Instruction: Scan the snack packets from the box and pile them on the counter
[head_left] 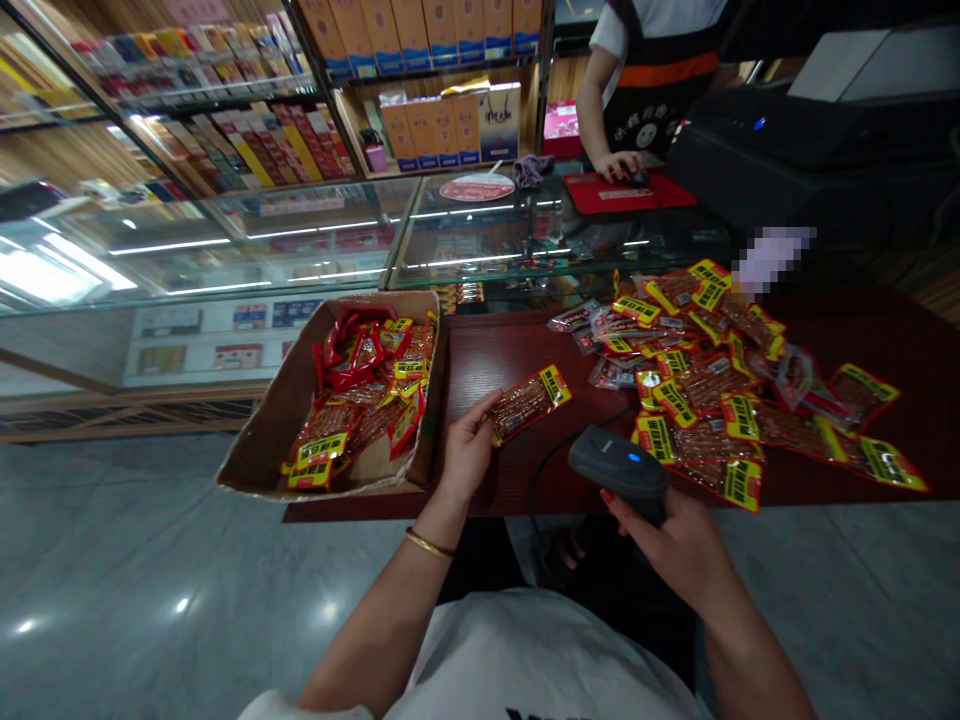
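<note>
Between the thumb and fingers of my left hand (pixel 466 450) is one end of a flat snack packet (pixel 529 402), brown inside with yellow and red ends, held at the dark wooden counter. My right hand (pixel 686 540) is wrapped round a black barcode scanner (pixel 619 465) with a blue light on top, its head pointing left towards the packet. Left of my left hand stands an open cardboard box (pixel 424 455) with similar packets (pixel 322 450) and crumpled red wrapping (pixel 352 355) inside. Beyond the scanner, a loose heap of the same packets (pixel 709 385) spreads over the counter's right side.
Behind the wooden counter (pixel 495 345) runs a glass display case (pixel 315 235). A co-worker's hand (pixel 619 165) rests on a mouse over a red mat (pixel 630 195). Dark checkout equipment (pixel 780 170) stands at the right. Shelves of boxes (pixel 431 135) line the back.
</note>
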